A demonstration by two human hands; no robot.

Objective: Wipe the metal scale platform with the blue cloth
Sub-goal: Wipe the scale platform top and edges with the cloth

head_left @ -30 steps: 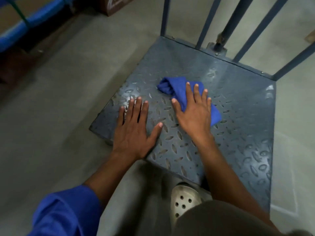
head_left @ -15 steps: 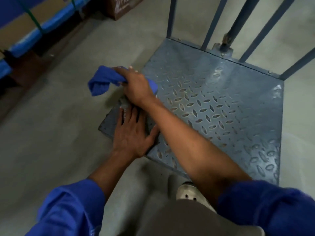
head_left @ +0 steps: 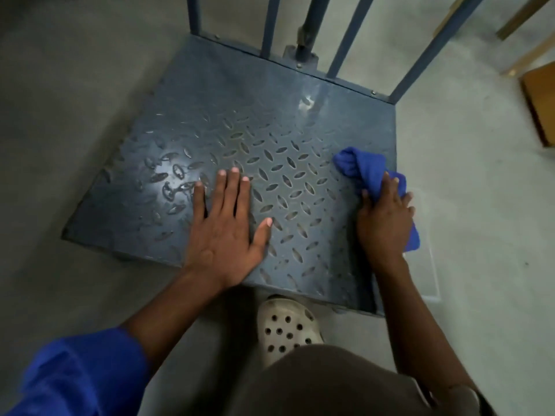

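Head view, looking down; clock positions are read on the metal scale platform (head_left: 270,130), with 12 o'clock at its far edge.

The platform is a square, grey-blue steel plate lying on a smooth, pale concrete floor (head_left: 75,85). Raised lens-shaped treads in a diamond pattern cover most of its surface, while a smoother band runs along the 12 o'clock edge. A bright glare patch sits at 9 o'clock. Slim painted metal bars (head_left: 345,34) rise from the 12 o'clock edge.

The blue cloth (head_left: 363,166), soft and bunched into a twisted roll, lies at 3 o'clock on the platform's right margin. One end projects toward 12 o'clock and the other emerges past the edge below the palm.

The right hand (head_left: 384,223) holds the cloth down against the plate, fingers (head_left: 396,183) bent over the fabric and close together, thumb beside the roll.

The left hand (head_left: 225,232) lies palm-down on bare tread plate near 6 to 7 o'clock. Its fingers are straight and nearly together and its thumb is angled out toward 3 o'clock. Its forearm leads back to a blue sleeve (head_left: 81,376).

A cream perforated clog (head_left: 285,325) stands on the floor just outside the 6 o'clock edge, and a brown cardboard box (head_left: 540,106) lies beyond 2 o'clock.
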